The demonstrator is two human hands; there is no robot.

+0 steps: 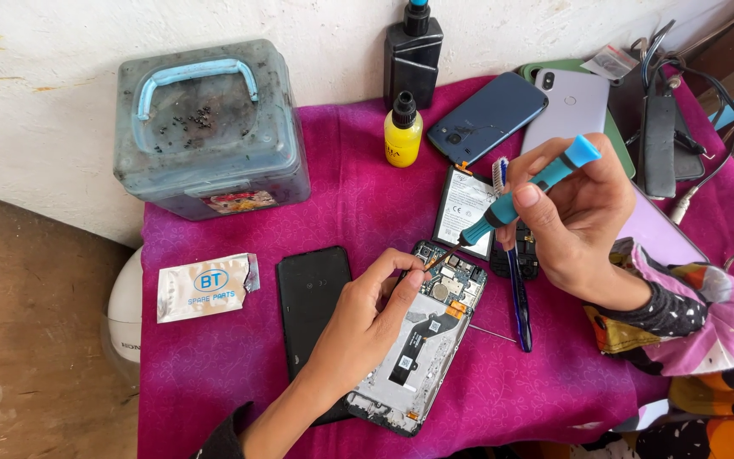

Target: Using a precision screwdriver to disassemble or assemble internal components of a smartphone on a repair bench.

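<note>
An opened phone (pixel 422 340) lies face down on a magenta cloth (pixel 358 187), its circuit board and flex cable bare. My left hand (pixel 367 319) rests on the phone's left side, fingertips pinching a small orange flex tab at the top of the board. My right hand (pixel 567 212) holds a teal screwdriver (pixel 524 191) tilted down to the left, its tip just above the phone's top edge. A phone battery (pixel 462 208) lies beyond the tip.
A black back cover (pixel 312 297) lies left of the phone, a silver foil pouch (pixel 206 286) further left. A grey lidded box (pixel 210 127), a yellow bottle (pixel 403 132), a black bottle (pixel 414 51), two more phones (pixel 520 110), a blue tool (pixel 518 297) and cables surround them.
</note>
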